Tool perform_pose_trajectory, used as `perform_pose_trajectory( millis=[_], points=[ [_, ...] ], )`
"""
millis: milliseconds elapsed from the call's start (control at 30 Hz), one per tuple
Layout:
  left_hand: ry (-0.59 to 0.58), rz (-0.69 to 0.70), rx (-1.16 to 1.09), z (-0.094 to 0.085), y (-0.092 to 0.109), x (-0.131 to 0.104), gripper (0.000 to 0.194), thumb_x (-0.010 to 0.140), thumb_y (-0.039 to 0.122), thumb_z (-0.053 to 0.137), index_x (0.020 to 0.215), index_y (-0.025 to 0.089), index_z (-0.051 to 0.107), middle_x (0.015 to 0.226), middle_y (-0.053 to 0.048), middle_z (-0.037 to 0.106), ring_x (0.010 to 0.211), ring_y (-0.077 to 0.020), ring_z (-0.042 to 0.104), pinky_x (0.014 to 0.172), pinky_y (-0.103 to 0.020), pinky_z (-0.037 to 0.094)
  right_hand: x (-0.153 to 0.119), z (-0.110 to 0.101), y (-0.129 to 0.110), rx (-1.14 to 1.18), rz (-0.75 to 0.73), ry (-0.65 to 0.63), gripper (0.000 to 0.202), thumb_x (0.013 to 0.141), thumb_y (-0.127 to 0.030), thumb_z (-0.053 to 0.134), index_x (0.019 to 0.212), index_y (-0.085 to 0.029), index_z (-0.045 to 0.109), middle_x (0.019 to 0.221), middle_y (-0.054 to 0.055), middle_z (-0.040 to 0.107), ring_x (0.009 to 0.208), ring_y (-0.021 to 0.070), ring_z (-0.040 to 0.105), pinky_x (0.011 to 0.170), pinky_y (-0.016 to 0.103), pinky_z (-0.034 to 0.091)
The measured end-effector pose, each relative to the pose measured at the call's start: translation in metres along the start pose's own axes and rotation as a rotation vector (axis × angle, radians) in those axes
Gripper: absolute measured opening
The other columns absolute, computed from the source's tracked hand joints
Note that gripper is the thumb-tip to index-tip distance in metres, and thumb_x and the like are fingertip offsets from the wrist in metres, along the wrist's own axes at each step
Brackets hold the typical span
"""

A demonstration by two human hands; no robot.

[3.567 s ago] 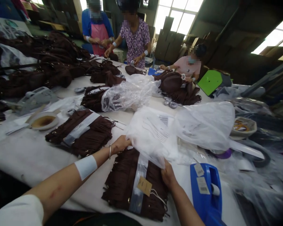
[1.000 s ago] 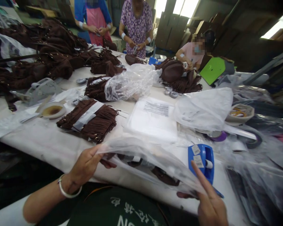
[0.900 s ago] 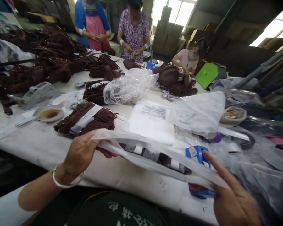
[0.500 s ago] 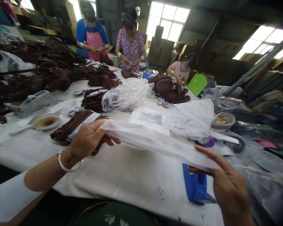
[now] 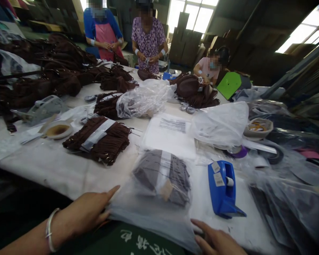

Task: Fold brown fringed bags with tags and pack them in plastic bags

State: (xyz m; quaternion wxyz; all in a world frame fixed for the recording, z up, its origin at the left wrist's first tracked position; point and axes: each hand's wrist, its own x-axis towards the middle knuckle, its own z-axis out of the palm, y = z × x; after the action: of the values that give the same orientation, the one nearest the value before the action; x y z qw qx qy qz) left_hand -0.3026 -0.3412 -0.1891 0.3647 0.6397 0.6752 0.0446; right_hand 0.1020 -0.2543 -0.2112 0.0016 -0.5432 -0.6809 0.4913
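A frosted plastic bag [image 5: 149, 209] lies at the table's front edge, with a folded fringed item [image 5: 146, 173] inside, banded by a pale strip. My left hand [image 5: 82, 214] is at the bag's left side, index finger stretched out, fingertips at the plastic. At its right front corner is my right hand [image 5: 215, 237], fingers apart and touching the film; part of this hand is cut off by the frame. To the left lies a dark brown fringed item [image 5: 114, 141] wrapped with a pale band. A blue tape dispenser [image 5: 215, 191] stands right of the bag.
Behind the bag lies a stack of white plastic bags with printed text [image 5: 167, 141]. Brown bags [image 5: 63, 78] are heaped at the left, near a tape roll [image 5: 58, 130]. A bowl with scissors [image 5: 257, 126] is at the right. Several people work across the table.
Both hands have come down and toward me from holding the plastic stretched above the table. The filled bag now lies flat, and the brown fringed item and blue dispenser are uncovered.
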Motion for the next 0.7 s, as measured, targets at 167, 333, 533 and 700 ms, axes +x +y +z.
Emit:
perform_pose_trajectory(
  millis=[167, 333, 533, 700],
  points=[
    [-0.009, 0.396, 0.196, 0.004, 0.017, 0.030, 0.072, 0.069, 0.006, 0.050, 0.137, 0.029, 0.043, 0.147, -0.003, 0.035, 0.137, -0.0278, 0.028, 0.114, -0.047, 0.019, 0.032, 0.009, -0.059, -0.049, -0.321, 0.367, 0.050, 0.079, -0.044, 0.059, 0.127, -0.032, 0.055, 0.124, 0.003, 0.062, 0.114, 0.0267, 0.057, 0.099, 0.042, 0.044],
    [-0.123, 0.420, 0.021, 0.001, 0.014, 0.026, 0.049, 0.084, 0.013, 0.049, 0.129, 0.031, 0.053, 0.137, -0.001, 0.050, 0.133, -0.0244, 0.037, 0.115, -0.045, 0.016, 0.091, 0.003, -0.046, -0.029, -0.394, 0.471, 0.049, 0.084, -0.043, 0.052, 0.129, -0.024, 0.052, 0.135, 0.006, 0.053, 0.129, 0.0240, 0.042, 0.109, 0.044, 0.031],
    [0.006, 0.169, -0.234, -0.033, 0.000, 0.066, 0.051, 0.082, 0.050, 0.056, 0.128, 0.027, 0.055, 0.131, -0.005, 0.056, 0.118, -0.0262, 0.054, 0.103, -0.035, 0.039, 0.168, -0.038, 0.005, 0.250, -0.019, 0.607, 0.057, 0.079, -0.055, 0.049, 0.118, -0.015, 0.061, 0.104, 0.012, 0.069, 0.095, 0.0259, 0.064, 0.087, 0.039, 0.047],
    [0.433, -0.060, -0.172, -0.038, -0.010, 0.189, 0.053, 0.078, 0.047, 0.053, 0.117, 0.012, 0.061, 0.102, -0.013, 0.070, 0.090, -0.0254, 0.065, 0.083, -0.032, 0.049, 0.210, -0.043, -0.005, 0.278, -0.042, 0.684, 0.040, 0.068, -0.054, 0.059, 0.075, -0.017, 0.070, 0.074, 0.007, 0.071, 0.079, 0.0259, 0.063, 0.076, 0.035, 0.045]
  ],
)
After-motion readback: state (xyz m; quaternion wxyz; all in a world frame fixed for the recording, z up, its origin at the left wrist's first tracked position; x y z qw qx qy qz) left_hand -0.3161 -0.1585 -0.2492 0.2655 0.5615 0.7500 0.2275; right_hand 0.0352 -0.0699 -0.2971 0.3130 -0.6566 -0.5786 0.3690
